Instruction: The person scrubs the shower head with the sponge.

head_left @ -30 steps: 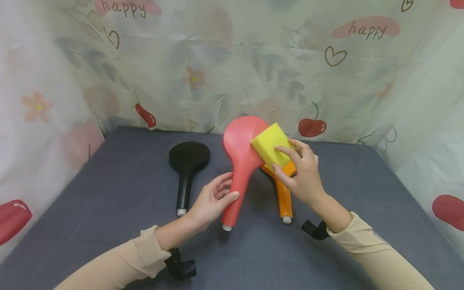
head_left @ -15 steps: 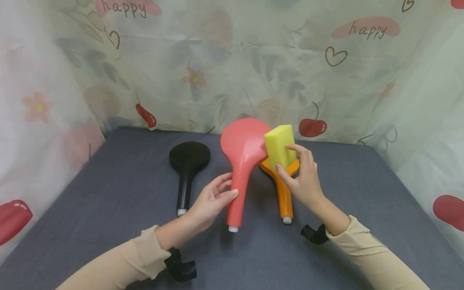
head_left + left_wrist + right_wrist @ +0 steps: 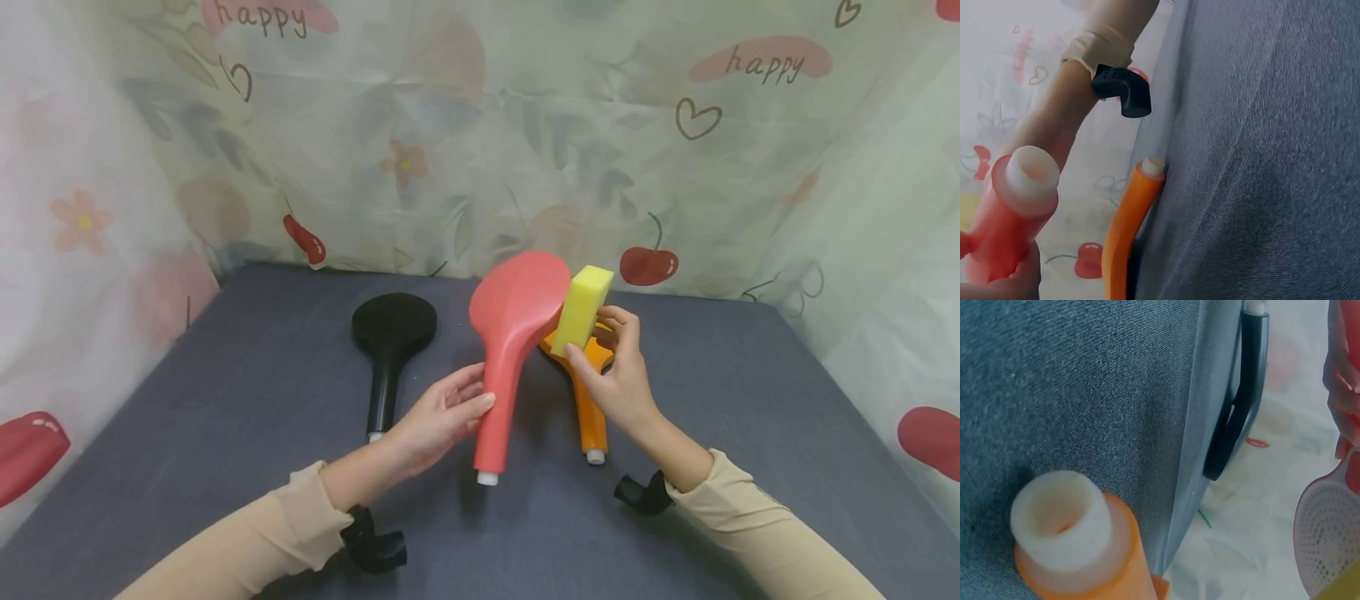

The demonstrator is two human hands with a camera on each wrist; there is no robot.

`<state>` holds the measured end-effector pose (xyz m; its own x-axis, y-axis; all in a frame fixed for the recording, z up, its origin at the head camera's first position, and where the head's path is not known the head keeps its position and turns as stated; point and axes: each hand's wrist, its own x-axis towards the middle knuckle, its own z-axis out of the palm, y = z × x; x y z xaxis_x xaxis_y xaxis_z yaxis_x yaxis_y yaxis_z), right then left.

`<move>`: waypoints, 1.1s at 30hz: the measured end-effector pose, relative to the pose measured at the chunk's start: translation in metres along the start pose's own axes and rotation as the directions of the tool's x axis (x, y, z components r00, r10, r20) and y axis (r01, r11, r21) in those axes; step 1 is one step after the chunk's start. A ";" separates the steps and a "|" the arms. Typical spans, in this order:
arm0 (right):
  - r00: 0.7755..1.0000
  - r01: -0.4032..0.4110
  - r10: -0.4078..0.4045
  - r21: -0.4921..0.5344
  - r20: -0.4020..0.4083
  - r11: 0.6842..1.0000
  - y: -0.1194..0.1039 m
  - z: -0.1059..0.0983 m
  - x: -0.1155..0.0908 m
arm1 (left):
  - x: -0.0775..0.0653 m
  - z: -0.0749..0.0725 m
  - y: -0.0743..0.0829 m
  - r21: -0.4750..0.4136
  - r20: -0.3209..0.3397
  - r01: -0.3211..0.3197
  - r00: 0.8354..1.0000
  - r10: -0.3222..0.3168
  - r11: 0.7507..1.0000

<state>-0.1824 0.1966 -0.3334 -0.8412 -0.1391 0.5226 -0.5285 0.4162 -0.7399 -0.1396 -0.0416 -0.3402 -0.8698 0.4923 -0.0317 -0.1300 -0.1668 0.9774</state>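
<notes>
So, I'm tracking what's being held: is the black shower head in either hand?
No, the black shower head lies on the table, while the left hand holds the red shower head and the right hand a yellow sponge.

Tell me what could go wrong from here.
The red shower head, held off the table by its handle alone, could twist in the left hand if the yellow sponge presses it. The right hand overlaps the orange shower head in the head view and might knock it.

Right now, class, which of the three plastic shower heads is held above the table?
The coral-red, round-headed plastic shower head, held up in the left hand; the black plastic one and orange plastic one lie on the grey cloth-covered table.
</notes>
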 end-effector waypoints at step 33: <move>0.976 0.214 -0.215 -0.223 0.022 0.951 -0.017 0.012 0.008 | 0.004 0.012 -0.004 0.124 -0.066 0.227 0.973 -0.220 0.966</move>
<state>-0.1816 0.1777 -0.3217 -0.7104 -0.2451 0.6598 -0.6572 0.5665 -0.4972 -0.1367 -0.0291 -0.3417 -0.8492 0.4596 -0.2599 -0.2640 0.0567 0.9629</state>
